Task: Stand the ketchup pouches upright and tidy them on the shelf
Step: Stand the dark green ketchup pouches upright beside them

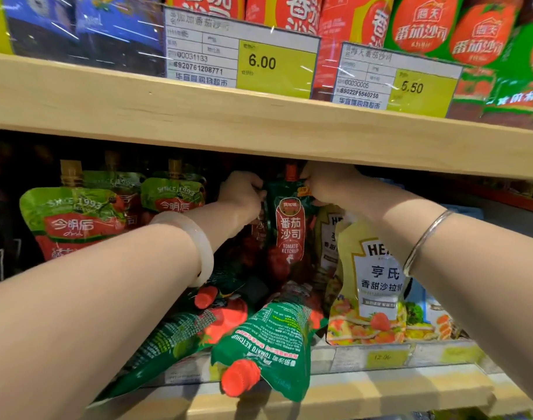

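Note:
A dark green ketchup pouch (289,228) with a red cap stands upright deep in the lower shelf. My left hand (244,192) pinches its upper left corner and my right hand (328,183) pinches its upper right corner, just under the shelf board above. Two more green ketchup pouches lie flat at the front: one (268,344) with its red cap hanging over the shelf edge, the other (180,331) partly hidden under my left forearm.
Light green pouches (74,219) stand at the left. A yellow Heinz salad dressing pouch (371,283) stands at the right. The wooden shelf board (259,122) sits close above my hands, with price tags (241,53) and red pouches on top.

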`<state>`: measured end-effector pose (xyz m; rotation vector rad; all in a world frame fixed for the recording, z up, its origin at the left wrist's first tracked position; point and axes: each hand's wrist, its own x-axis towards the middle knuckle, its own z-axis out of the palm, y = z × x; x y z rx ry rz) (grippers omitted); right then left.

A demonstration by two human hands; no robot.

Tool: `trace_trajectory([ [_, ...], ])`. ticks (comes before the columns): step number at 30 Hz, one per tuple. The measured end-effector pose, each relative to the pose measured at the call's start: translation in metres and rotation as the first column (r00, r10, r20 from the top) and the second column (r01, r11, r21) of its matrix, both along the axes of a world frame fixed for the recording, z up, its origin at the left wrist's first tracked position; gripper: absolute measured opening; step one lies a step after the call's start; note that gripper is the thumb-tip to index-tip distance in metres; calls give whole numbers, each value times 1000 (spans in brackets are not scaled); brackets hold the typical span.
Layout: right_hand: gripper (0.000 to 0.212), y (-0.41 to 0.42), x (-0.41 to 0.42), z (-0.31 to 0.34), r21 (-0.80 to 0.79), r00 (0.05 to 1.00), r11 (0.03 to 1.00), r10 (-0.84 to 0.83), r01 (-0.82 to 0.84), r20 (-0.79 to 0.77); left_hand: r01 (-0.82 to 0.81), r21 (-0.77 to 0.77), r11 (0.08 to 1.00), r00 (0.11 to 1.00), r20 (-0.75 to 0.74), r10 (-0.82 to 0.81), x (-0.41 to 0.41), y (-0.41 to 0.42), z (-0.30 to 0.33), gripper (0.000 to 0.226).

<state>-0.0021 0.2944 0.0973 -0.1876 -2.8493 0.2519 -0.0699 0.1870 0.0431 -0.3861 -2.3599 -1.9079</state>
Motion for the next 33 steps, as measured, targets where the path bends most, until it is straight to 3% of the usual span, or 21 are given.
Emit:
trace_trajectory([
  [7,30,2,-14,0,184,998,983,-32,20,62,40,24,999,999,2,-40,0,3,-9,25],
  [13,26,4,-7,-2,258,996,966,-23,1,82,93,-96,991,995,-34,-96,12,-2,-8,33],
  [17,23,1,2,-6,178,993,984,12,9,-117,67,-275,959,989,-108,-101,25,-22,-5,36],
  [22,28,-10,29,-17,175,959,984,11,40,-283,116,-334,935,986,-71,-148,44,-59,-9,22],
  [25,30,-25,44,-21,118,981,992,65,-44,-183,91,-374,923,989,-71,-127,57,-81,-17,20],
  [29,36,-46,61,-29,139,972,966,205,-220,115,54,-513,857,995,-46,-90,73,-107,-27,26],
  [33,34,-56,66,-47,82,948,950,288,-300,134,104,-661,743,995,67,-79,79,-123,-34,33],
])
